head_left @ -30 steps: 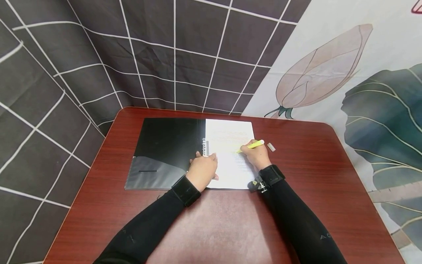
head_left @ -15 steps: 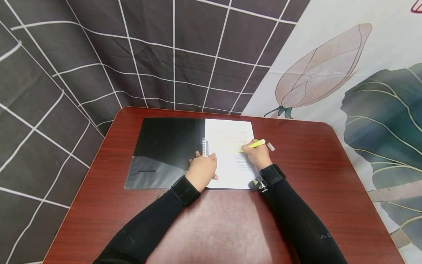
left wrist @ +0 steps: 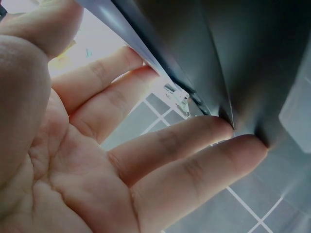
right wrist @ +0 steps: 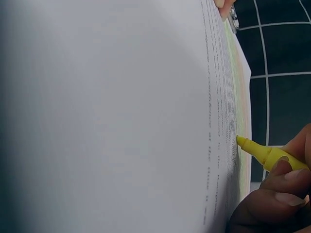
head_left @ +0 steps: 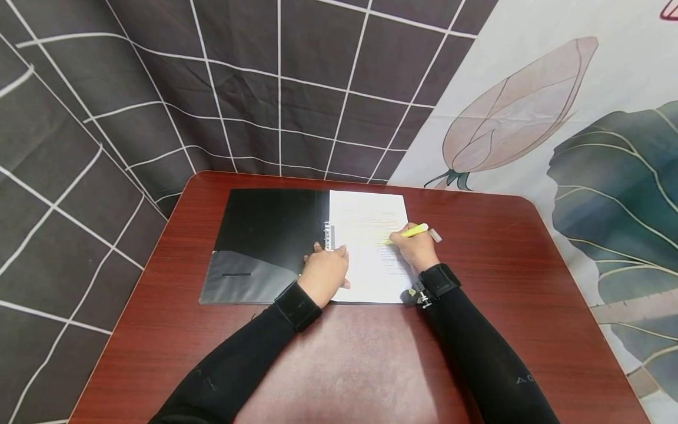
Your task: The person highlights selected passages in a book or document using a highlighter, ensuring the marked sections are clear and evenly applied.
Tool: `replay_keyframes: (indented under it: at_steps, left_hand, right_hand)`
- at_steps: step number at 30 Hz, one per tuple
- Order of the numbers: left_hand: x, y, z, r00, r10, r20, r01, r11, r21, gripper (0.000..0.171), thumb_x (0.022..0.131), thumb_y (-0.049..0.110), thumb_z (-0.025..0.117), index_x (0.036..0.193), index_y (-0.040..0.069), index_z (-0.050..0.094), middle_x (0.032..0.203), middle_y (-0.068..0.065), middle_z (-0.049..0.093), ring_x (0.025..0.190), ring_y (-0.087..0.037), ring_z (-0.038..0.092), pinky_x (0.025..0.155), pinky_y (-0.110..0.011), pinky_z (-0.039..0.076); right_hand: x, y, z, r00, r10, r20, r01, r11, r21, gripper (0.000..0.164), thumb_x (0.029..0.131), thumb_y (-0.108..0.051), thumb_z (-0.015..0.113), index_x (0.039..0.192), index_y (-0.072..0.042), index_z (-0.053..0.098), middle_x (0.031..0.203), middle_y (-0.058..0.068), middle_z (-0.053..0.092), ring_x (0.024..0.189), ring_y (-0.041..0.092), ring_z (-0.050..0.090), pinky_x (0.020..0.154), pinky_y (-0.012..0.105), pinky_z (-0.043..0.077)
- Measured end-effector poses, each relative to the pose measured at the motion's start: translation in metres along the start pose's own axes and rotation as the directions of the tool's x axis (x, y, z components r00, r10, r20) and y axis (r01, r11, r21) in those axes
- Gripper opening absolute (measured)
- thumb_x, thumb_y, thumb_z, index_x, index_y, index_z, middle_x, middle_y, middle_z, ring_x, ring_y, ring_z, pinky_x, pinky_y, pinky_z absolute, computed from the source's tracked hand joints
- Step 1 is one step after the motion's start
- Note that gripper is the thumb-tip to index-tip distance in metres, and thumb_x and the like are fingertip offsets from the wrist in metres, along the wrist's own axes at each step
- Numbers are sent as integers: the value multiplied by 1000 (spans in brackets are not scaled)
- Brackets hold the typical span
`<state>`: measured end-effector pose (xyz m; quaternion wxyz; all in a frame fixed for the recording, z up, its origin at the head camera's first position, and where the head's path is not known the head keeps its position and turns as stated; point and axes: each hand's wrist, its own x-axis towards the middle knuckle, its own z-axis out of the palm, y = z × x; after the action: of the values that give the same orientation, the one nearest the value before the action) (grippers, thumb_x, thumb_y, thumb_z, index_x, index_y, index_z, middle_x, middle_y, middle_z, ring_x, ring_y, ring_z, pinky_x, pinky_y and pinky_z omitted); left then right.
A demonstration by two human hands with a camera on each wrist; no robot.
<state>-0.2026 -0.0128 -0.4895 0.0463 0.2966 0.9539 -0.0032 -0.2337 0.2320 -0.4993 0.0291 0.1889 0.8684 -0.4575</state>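
An open black binder (head_left: pixel 275 221) lies on the table with printed white paper (head_left: pixel 365 206) on its right side. My right hand (head_left: pixel 415 250) pinches a yellow highlighter (head_left: pixel 414 231). In the right wrist view the highlighter's tip (right wrist: pixel 241 141) meets the page among the text lines, beside yellow-green and orange marked bands. My left hand (head_left: pixel 324 274) rests with fingers spread across the binder's spine and the page's left edge, just below the metal ring clip (head_left: pixel 329 235). In the left wrist view its fingertips (left wrist: pixel 250 145) touch the black cover.
A small pale cap-like piece (head_left: pixel 435 235) lies on the reddish wooden table (head_left: pixel 492 253) just right of my right hand. The binder's left cover has a translucent pocket (head_left: pixel 246 282). Grid-patterned cloth (head_left: pixel 318 70) hangs behind the table's far edge.
My right hand has shifted slightly to the right with the highlighter, its tip moving along the page. The left hand and the binder stay in place.
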Motion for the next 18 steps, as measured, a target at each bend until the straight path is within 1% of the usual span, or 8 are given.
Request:
replay_keyframes:
  at_steps: [4,9,13,16,18]
  left_hand:
    - [0,1,0,1000,1,-9,-1,1000,13,76,93,57,83,151,9,74,164,-2,69,129,-55,76,83,-62,71]
    - [-1,1,-1,1000,6,-18,-6,1000,30,76,93,58,82,150,9,74,163,-3,69,126,-52,78,82,-61,72]
    - [-2,0,-1,1000,11,-15,-10,999,35,76,94,59,81,151,9,74,164,-3,69,127,-52,78,82,-60,72]
    - [-2,1,-1,1000,9,-19,-8,999,40,75,94,58,82,151,10,74,163,-2,69,127,-53,78,82,-60,72]
    - [-3,1,-1,1000,7,-19,-6,999,42,75,94,58,82,151,10,74,163,-2,69,127,-53,77,82,-60,72]
  right_hand:
    - [2,2,-1,1000,-13,-4,13,1000,-18,10,102,-13,69,100,-5,63,94,11,63,103,33,63,88,36,49]
    - [4,4,-2,1000,-23,-9,23,999,-26,11,102,-13,69,100,-4,64,94,12,65,102,33,64,88,36,49]
    - [4,4,-4,1000,-28,-12,27,999,-20,11,103,-12,69,100,-3,65,91,10,64,101,32,63,87,34,50]
    - [5,5,-4,999,-29,-18,29,999,-14,10,103,-11,69,99,-3,65,89,9,63,96,30,63,79,29,50]
    - [5,5,-4,1000,-23,-20,23,1000,-12,10,103,-10,69,98,-3,64,88,8,62,95,29,63,76,27,49]
